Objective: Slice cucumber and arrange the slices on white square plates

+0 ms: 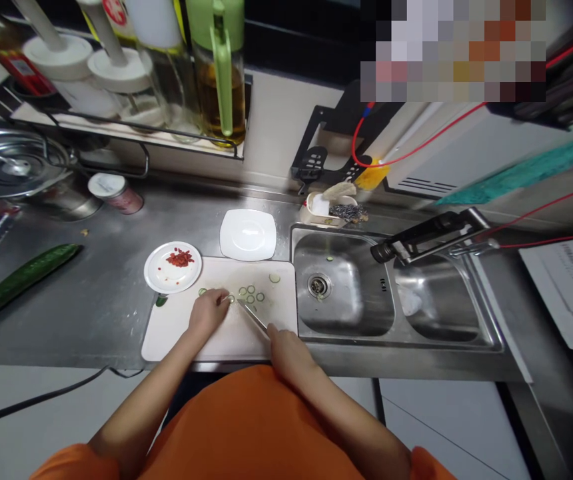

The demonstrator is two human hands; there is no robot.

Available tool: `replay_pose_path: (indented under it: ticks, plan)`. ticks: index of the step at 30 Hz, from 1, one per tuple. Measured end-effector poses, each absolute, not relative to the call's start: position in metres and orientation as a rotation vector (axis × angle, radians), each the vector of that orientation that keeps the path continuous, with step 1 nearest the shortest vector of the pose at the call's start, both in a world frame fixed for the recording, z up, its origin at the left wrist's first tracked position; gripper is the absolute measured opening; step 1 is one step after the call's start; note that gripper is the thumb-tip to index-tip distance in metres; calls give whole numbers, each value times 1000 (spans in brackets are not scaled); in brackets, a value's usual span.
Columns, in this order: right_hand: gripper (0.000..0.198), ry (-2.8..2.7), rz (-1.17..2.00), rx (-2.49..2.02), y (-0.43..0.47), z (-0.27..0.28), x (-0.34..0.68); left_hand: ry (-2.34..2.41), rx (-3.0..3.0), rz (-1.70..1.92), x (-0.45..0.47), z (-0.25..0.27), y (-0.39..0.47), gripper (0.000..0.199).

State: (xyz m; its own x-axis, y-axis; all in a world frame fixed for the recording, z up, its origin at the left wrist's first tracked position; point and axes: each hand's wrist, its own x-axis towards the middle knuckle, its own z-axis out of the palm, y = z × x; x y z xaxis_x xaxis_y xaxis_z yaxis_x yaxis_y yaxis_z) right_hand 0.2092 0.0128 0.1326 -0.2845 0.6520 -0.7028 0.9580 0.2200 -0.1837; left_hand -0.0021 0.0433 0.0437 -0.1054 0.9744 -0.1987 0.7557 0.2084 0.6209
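Observation:
On the white cutting board [181, 337], my left hand [210, 312] is closed, its fingertips pinched at the edge of a thin cucumber ring [231, 299]. My right hand [289, 353] grips the handle of a knife [255, 319], whose blade points up-left with its tip close to that ring. Several hollow cucumber rings [251, 290] lie just beyond the tip. A fuller pale slice [274, 278] rests near the board's far right corner. At the board's left edge is a dark green cucumber end [161, 301]. What lies beneath my left palm is hidden.
A round plate [154, 267] with chopped red bits overlaps the board's far left corner. Behind the board sits a white square plate [248, 233]. The double sink [346, 333] adjoins on the right. A whole cucumber [21, 280] lies far left; bottles [221, 87] stand on a rack above.

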Motion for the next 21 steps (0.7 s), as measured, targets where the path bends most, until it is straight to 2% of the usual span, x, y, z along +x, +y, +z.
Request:
replay_pose_path:
  ticks: [21]
  plan:
    - [32,2046,-868,1479,17,127,189,1941,1651,600,2,30,32,20]
